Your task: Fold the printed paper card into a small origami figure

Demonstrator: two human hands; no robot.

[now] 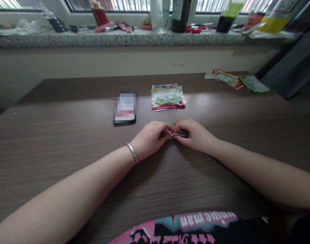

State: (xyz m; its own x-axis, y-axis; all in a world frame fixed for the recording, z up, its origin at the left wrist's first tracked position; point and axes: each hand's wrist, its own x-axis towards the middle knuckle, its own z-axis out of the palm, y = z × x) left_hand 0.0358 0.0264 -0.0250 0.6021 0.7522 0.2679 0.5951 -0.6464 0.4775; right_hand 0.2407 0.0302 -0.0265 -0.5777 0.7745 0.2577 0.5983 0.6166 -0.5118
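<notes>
My left hand [155,137], with a silver bangle at the wrist, and my right hand [191,134] meet above the middle of the table. The fingers of both are pinched on a small, thin folded piece of paper [172,135], pale and seen nearly edge-on. Most of it is hidden by the fingers, so its print does not show. Just beyond the hands lies a stack of colourful printed paper sheets [168,96], green on top with red and pink edges below. Left of the stack is a phone [124,108] with a blurred-out screen.
On the brown wooden table [55,142], more printed papers [231,80] lie loosely spread at the far right corner. Behind it runs a stone windowsill [131,40] crowded with bottles, a red container [99,15] and small items. A dark slanted object [289,57] stands at the right.
</notes>
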